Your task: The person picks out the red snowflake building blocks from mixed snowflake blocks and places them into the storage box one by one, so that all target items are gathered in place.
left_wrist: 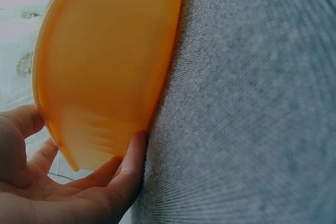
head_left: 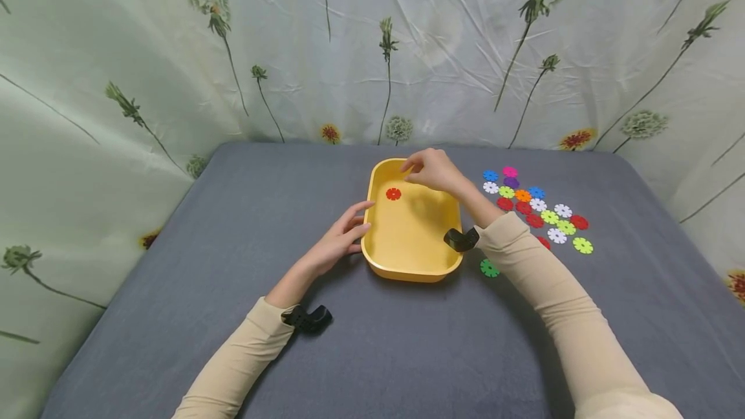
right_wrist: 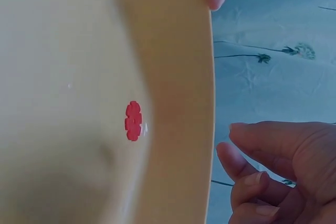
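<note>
A yellow plastic bin stands on the grey-covered surface. On its floor, near the far left corner, lies a red notched disc, also seen in the right wrist view. My left hand rests against the bin's left side, its fingertips touching the rim and outer wall; the left wrist view shows its fingers low on that wall. My right hand is above the bin's far end, fingers loosely bent. Nothing shows between its thumb and fingers in the right wrist view, where the thumb and index fingertips stand apart.
Several flat notched discs in red, white, yellow-green, blue, orange, purple and pink lie scattered right of the bin. One green disc lies nearer, partly beside the right sleeve. A dandelion-print curtain hangs behind the surface.
</note>
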A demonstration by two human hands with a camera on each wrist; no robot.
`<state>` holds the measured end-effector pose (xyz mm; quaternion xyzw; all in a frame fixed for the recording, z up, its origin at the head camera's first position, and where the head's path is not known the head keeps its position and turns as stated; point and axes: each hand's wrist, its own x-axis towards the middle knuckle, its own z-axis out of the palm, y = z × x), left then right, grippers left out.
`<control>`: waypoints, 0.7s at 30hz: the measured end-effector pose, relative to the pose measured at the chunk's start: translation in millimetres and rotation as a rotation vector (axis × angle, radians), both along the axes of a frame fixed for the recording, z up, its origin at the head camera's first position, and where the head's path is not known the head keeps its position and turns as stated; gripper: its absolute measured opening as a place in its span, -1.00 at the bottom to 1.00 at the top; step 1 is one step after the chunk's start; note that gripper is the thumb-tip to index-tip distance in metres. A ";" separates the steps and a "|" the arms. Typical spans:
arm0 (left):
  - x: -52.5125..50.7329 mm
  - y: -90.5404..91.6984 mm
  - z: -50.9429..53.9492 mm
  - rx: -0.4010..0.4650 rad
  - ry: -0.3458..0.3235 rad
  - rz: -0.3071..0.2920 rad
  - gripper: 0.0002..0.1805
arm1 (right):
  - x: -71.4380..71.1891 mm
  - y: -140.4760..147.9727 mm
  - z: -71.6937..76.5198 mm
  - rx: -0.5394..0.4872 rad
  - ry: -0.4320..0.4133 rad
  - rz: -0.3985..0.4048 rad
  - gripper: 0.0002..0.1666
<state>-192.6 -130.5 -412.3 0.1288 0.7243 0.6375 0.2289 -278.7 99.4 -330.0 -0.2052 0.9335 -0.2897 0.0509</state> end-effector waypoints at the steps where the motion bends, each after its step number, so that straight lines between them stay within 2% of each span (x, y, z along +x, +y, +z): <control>1: 0.0 0.1 -0.1 0.000 0.000 0.001 -0.45 | 1.0 1.3 0.7 0.001 0.006 0.002 -0.71; 9: 1.4 -1.5 0.4 -0.004 0.005 0.003 -0.46 | 7.5 14.5 7.5 -0.027 0.036 0.007 -0.71; 21: 1.4 0.9 1.5 -0.017 -0.003 0.009 -0.47 | 19.8 42.9 7.2 -0.028 0.055 -0.067 -0.71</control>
